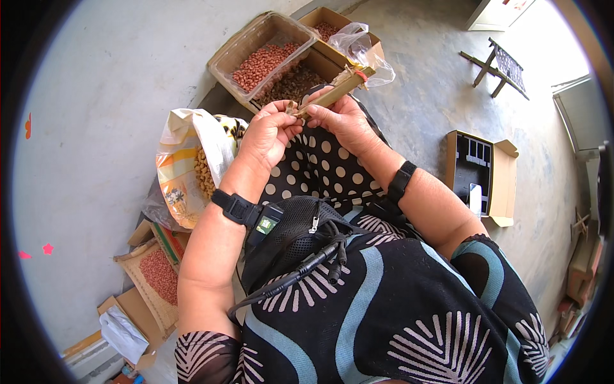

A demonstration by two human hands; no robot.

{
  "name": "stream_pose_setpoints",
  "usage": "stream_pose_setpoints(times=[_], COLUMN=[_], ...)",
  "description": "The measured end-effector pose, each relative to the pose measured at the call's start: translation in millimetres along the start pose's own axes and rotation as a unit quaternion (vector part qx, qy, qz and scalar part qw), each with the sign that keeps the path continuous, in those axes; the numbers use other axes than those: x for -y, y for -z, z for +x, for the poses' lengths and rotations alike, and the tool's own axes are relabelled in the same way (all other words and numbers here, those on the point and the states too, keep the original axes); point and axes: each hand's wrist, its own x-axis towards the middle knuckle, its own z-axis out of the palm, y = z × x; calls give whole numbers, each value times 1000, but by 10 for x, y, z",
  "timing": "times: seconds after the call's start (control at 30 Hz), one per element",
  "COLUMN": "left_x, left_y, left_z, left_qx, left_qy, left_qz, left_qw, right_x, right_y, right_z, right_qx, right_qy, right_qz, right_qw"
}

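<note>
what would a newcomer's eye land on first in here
Probably the tan stick with a red band near its far end, held in the right grip at upper centre; the left grip pinches a small brown piece at its near end. Next come reddish nuts in a clear tub just beyond, and black dotted cloth below.

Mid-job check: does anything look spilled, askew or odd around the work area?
I see no obvious spill around the plastic tub of reddish nuts. Slightly odd is the cardboard box on the floor, right: it lies open, its black insert exposed, well apart from the tub.
</note>
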Motion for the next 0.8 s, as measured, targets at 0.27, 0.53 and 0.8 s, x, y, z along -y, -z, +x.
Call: stream_pose_setpoints(times=[0.27, 0.53, 0.8], left_x=[19, -28, 15], left_y=[50, -24, 29], left_z=[44, -4, 29], left_qx=[-12, -3, -7], left_qy=[-1, 11, -12], left_qz=[-21, -37, -37], left_qw=[1000, 999, 999], right_x=[19, -1, 12], right_y=[-14, 14, 6], right_z=[-10, -2, -7], right_qx=[5, 8, 16], right_qy=[-4, -2, 1], right_qz=[-4, 7, -4], right_qw=[1000, 1000, 1000])
